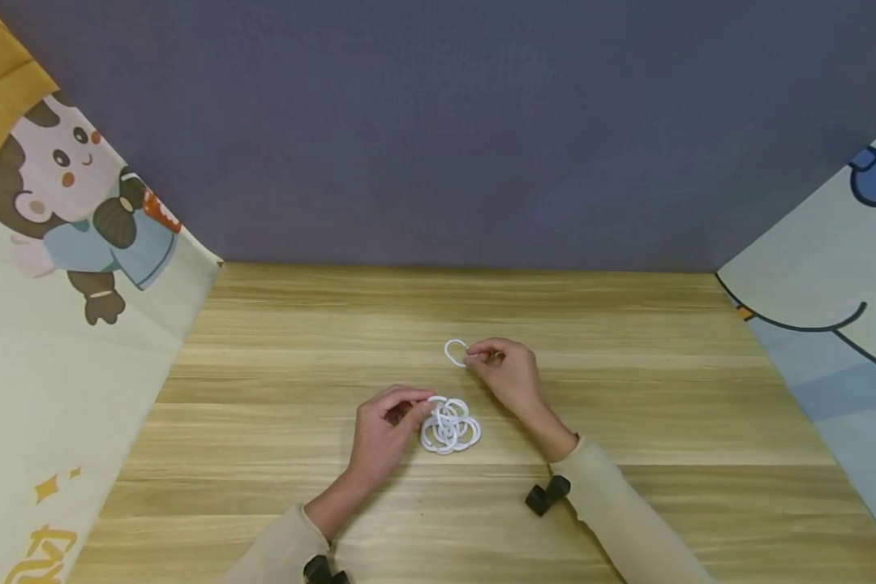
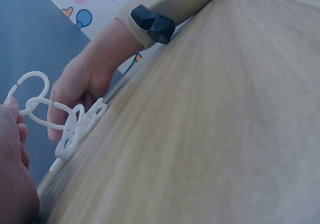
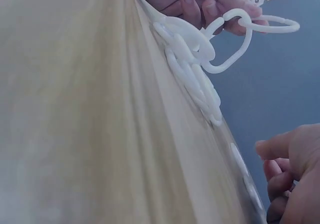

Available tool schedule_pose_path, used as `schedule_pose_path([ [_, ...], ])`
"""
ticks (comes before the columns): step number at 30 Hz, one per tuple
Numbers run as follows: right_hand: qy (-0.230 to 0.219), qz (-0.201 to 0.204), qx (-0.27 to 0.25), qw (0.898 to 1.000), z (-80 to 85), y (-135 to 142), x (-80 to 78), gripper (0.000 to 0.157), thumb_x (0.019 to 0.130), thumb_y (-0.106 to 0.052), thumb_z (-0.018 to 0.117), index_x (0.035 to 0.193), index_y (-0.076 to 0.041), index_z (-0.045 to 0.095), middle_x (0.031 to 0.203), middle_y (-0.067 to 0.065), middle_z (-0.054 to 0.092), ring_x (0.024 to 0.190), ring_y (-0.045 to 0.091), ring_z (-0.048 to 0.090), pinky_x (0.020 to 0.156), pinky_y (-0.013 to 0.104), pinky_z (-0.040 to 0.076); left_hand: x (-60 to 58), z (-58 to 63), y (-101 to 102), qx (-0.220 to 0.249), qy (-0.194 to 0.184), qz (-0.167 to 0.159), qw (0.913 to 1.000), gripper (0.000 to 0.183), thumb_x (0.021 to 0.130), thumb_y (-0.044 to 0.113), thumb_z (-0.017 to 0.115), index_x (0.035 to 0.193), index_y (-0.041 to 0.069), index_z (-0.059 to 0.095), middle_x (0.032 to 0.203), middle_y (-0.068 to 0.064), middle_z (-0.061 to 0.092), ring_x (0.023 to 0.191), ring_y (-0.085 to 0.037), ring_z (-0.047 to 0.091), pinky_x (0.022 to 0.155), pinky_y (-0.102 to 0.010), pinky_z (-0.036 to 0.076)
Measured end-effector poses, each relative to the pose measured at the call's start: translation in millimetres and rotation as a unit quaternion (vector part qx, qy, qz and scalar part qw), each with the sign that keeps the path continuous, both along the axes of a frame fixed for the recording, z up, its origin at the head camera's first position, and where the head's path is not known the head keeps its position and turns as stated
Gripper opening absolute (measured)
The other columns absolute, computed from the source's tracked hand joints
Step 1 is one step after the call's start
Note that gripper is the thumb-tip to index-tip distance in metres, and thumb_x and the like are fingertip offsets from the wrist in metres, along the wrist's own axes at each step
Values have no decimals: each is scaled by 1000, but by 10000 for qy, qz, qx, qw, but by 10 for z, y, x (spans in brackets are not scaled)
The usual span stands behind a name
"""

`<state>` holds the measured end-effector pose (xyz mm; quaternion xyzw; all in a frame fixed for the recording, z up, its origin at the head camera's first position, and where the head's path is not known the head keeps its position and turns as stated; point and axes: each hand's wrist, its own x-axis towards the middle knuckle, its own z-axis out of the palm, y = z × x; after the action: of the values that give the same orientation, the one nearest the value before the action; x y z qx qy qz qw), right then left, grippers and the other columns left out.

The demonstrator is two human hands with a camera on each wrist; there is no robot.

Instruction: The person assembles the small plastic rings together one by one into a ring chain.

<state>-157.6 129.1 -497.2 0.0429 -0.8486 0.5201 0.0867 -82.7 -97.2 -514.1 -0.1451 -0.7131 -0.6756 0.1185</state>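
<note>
A loose heap of white C-shaped rings (image 1: 448, 438), several of them linked together, lies on the wooden table. My left hand (image 1: 383, 426) is at its left side. The left wrist view shows this hand (image 2: 17, 169) pinching one white ring between thumb and fingers, a second ring (image 2: 33, 116) hooked through it and raised off the table. Beyond the heap, a single white ring (image 1: 447, 349) lies flat. My right hand (image 1: 507, 373) reaches over its right side with loosely bent fingers; the right wrist view shows a gap between the thumb (image 3: 272, 146) and this ring (image 3: 240, 164).
The wood-grain table (image 1: 664, 422) extends around both hands. A dark blue-grey panel (image 1: 467, 138) stands at the back, with cartoon-printed panels (image 1: 58, 349) at the sides. Each sleeve carries a small black device (image 1: 547, 495) near the wrist.
</note>
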Motion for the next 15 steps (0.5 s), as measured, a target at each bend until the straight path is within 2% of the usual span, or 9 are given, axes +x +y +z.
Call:
schedule_pose_path([
  [6,122,84,581,9982,-43,-43,-55,12,86,-7,94,95,-5,86,80,3,77,69,10,64,64,20,50,-4,-19,-9,25,-16,10,10000,11,96,-3,84,104,4,85,97,-16,79,77,-7,63,64,-15,49],
  [11,239,249,1050,9939,-49,-102,-59,15,86,-11,97,95,-9,86,82,1,77,72,11,69,68,26,56,-11,-27,-4,19,72,6,10000,11,96,-4,82,104,4,84,96,-13,78,76,-7,62,62,-16,50],
  [15,363,168,1426,9890,-60,-124,-48,15,85,-13,98,93,-11,86,83,0,76,73,12,69,68,32,57,-18,-35,3,41,94,-18,9999,11,97,-4,82,104,3,84,95,-12,78,75,-7,62,62,-16,49],
])
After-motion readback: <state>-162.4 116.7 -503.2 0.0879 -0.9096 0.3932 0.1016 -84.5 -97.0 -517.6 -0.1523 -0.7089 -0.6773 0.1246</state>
